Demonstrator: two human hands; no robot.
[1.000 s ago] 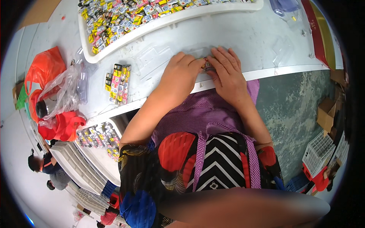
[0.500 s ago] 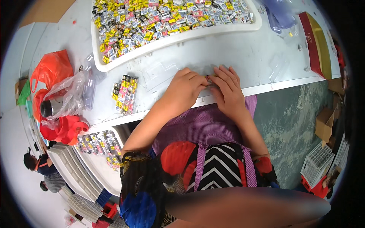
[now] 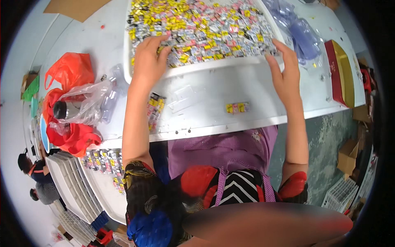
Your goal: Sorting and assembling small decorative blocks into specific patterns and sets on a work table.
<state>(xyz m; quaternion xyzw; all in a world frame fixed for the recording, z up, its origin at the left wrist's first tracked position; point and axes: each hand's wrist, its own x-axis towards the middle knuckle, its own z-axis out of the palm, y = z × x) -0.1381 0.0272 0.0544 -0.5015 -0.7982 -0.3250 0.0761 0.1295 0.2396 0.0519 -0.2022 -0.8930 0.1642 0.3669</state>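
Observation:
A large white tray (image 3: pixel 197 66) full of small printed blocks (image 3: pixel 205 37) in yellow, white, pink and black lies at the far side of the table. Over its near left corner is my left hand (image 3: pixel 149 59), thumb and fingers apart, with nothing visible in it. My right hand (image 3: pixel 286 70) is at the tray's near right corner, thumb and forefinger spread, also holding nothing I can see. Between my forearms a short row of the blocks (image 3: pixel 237 108) lies on the table. A larger group of blocks (image 3: pixel 154 111) sits beside my left forearm, which partly hides it.
Clear plastic trays (image 3: pixel 187 99) lie mid-table, with clear plastic pieces (image 3: pixel 302 39) at right. Red bags (image 3: pixel 72 72) and a dark-capped bottle (image 3: pixel 61 110) stand left. A red and gold box (image 3: pixel 339 74) is far right. Below left, another white tray (image 3: pixel 111 197) holds blocks.
Both hands have left the spot near the table's front edge and moved forward and apart to the tray. The short row of blocks now lies uncovered there. The whole view has shifted slightly.

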